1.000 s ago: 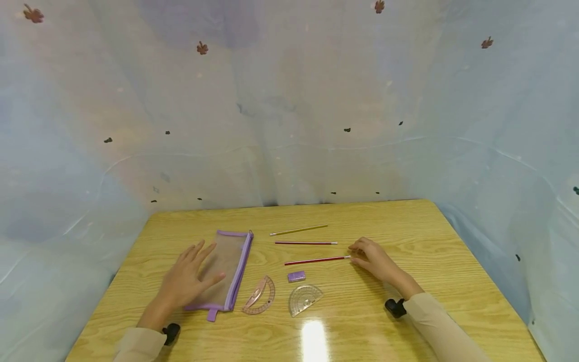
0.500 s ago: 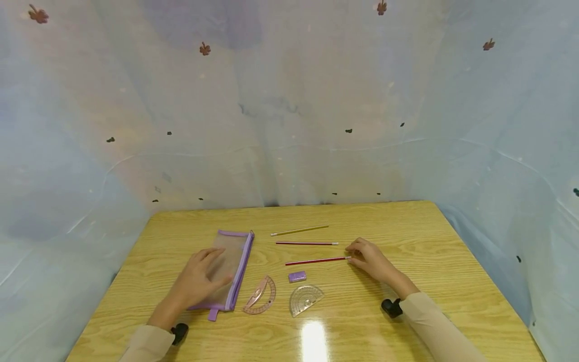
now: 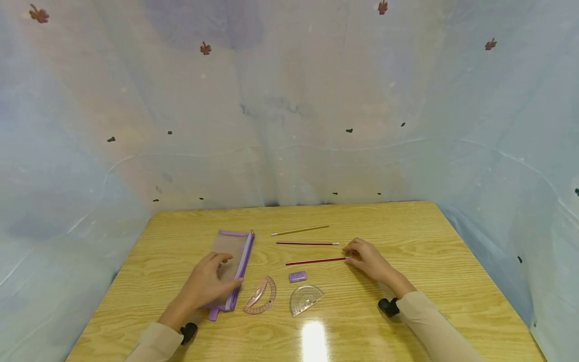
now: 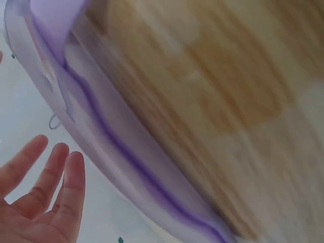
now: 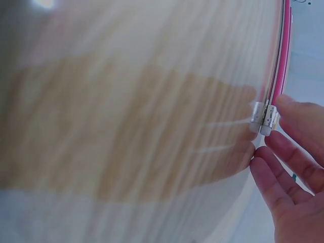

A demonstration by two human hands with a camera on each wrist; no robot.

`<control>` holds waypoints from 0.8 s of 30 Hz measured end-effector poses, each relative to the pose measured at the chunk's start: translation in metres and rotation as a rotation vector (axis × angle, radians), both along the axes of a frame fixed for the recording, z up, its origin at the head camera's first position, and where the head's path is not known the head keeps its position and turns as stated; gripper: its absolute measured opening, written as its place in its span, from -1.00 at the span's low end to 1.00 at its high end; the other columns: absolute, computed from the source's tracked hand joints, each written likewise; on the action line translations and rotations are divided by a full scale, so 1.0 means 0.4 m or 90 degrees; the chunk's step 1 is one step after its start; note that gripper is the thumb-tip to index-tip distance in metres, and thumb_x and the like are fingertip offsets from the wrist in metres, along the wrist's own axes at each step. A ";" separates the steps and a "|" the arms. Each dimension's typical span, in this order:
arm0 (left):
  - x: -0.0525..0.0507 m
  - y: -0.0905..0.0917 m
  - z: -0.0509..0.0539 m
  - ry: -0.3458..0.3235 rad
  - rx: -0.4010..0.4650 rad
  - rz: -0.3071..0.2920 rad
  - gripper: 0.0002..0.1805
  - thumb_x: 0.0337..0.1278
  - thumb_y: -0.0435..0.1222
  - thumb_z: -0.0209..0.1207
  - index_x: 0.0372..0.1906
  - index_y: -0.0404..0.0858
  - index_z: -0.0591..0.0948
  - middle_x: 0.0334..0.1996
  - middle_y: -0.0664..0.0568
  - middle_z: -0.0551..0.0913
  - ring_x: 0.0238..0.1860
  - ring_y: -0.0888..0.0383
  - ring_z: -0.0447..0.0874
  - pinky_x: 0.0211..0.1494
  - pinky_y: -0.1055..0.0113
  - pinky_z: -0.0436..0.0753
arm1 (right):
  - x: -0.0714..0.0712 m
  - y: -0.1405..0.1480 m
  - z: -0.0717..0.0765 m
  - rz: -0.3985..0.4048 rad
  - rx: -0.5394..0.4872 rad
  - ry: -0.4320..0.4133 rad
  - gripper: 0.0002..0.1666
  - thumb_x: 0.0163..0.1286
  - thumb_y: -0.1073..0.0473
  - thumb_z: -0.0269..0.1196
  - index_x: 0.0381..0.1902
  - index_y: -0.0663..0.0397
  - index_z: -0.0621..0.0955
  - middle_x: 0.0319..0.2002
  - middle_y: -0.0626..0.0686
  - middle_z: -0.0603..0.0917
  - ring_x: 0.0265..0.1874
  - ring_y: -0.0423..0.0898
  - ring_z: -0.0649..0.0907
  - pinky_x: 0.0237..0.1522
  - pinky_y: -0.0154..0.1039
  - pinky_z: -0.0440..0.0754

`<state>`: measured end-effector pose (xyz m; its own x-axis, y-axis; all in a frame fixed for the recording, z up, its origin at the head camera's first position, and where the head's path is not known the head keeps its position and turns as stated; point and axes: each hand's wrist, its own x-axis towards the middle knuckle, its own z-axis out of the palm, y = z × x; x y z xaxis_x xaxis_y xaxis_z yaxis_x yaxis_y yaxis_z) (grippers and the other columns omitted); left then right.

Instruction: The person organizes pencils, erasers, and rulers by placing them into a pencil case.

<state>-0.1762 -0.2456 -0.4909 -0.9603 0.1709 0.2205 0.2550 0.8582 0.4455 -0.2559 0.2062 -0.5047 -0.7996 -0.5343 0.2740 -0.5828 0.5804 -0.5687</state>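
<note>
My left hand (image 3: 208,281) hovers over the mesh pencil case (image 3: 232,244) at the left, fingers bent and spread with nothing between them. In the left wrist view, the case's purple zip edge (image 4: 136,162) lies beside the left fingers (image 4: 71,182). My right hand (image 3: 371,261) is at the eraser end of the nearest red pencil (image 3: 314,261). The right wrist view has the thumb (image 5: 298,116) beside the pencil's metal band (image 5: 271,114), with the other fingers close below the eraser tip. A gap shows between thumb and forefinger. The pencil lies flat on the table.
Behind lie another red pencil (image 3: 307,243) and a yellow pencil (image 3: 300,230). A purple eraser (image 3: 297,276), a pink protractor (image 3: 261,296) and a clear protractor (image 3: 306,299) lie nearer on the wooden table (image 3: 407,226). A pale curtain (image 3: 289,100) hangs around it.
My left hand has moved right across the pencil case towards its zip edge. The right hand has edged left, covering more of the pencil's eraser end. The pencils and other items lie as before.
</note>
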 end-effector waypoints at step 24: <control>-0.003 0.033 -0.014 0.014 -0.020 -0.004 -0.67 -0.15 -0.15 0.50 -0.38 -0.20 0.58 -0.48 0.14 0.48 -0.45 0.27 0.40 -0.37 0.35 0.52 | -0.003 -0.027 -0.003 -0.002 0.027 -0.021 -0.80 0.30 0.37 0.35 -0.11 0.27 0.69 -0.25 0.06 0.60 -0.32 -0.12 0.56 -0.30 -0.26 0.58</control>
<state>-0.1773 -0.2325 -0.4966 -0.9540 0.1842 0.2365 0.2702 0.8701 0.4123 -0.2570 0.1952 -0.5060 -0.8094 -0.5428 0.2241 -0.5623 0.6063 -0.5623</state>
